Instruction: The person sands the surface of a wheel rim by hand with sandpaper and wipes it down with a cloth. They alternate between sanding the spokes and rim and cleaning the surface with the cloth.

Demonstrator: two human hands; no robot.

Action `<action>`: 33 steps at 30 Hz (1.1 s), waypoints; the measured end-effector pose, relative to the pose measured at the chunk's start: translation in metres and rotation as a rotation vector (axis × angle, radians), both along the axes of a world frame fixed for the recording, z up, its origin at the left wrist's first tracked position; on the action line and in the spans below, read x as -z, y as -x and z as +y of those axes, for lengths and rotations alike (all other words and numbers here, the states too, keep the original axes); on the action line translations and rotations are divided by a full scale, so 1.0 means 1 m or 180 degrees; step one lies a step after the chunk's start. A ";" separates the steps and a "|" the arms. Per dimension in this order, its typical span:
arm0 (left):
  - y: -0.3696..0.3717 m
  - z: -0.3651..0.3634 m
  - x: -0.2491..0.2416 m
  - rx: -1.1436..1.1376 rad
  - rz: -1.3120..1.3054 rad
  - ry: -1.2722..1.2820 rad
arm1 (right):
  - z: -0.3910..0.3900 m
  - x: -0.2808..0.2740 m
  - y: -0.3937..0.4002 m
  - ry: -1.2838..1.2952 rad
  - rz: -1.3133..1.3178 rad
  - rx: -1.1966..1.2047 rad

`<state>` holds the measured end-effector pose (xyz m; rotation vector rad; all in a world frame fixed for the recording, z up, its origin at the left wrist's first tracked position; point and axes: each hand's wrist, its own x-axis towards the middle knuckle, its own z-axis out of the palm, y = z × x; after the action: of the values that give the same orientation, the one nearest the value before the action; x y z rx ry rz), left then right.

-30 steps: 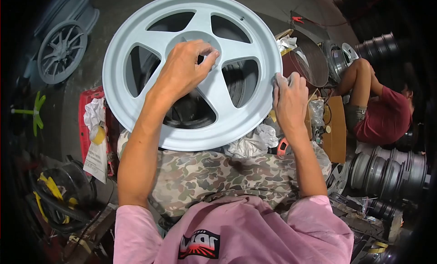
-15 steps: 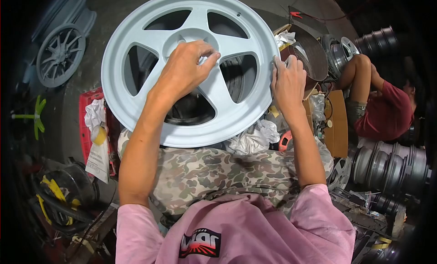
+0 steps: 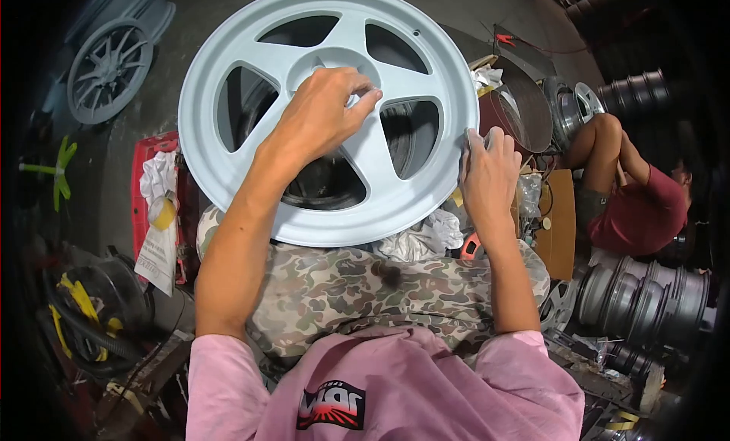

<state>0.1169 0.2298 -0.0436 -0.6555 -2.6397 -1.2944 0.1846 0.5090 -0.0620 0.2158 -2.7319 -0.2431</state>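
A pale grey five-spoke wheel rim [image 3: 304, 226] lies in front of me, over the camouflage-covered lap [image 3: 365, 281]. Over the rim's hub is my left hand [image 3: 327, 106], its fingers curled and its thumb close to the index finger; what is between them is hidden. On the rim's right outer edge rests my right hand [image 3: 490, 171], fingers bent and wrapped onto the lip. Dark tyre-like rings show through the openings between the spokes.
At the left are a red box [image 3: 143, 198] with crumpled paper and tape, a multi-spoke wheel [image 3: 110, 71] and black hoses [image 3: 91, 327]. A co-worker [image 3: 646, 205] sits at the right, near stacked rims [image 3: 646, 293]. An orange tool [image 3: 471, 247] lies beside crumpled paper [image 3: 426, 236].
The wheel rim now appears slightly further right. My right hand has slid down along its right edge, while my left hand stays over the hub.
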 end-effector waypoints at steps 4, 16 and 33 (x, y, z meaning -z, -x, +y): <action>-0.001 0.004 0.004 0.0101 0.0129 0.0015 | 0.008 0.003 0.015 0.0000 0.0187 -0.0100; 0.001 0.001 0.007 0.0105 0.0130 0.0076 | -0.006 0.004 0.017 -0.0068 0.0198 0.0068; 0.001 0.003 0.011 0.0203 0.0164 0.0125 | 0.008 -0.006 0.017 -0.0411 0.0213 -0.0199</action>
<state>0.1164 0.2323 -0.0546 -0.7740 -2.6291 -1.2272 0.1676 0.5168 -0.0557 0.3224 -2.6406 -0.4022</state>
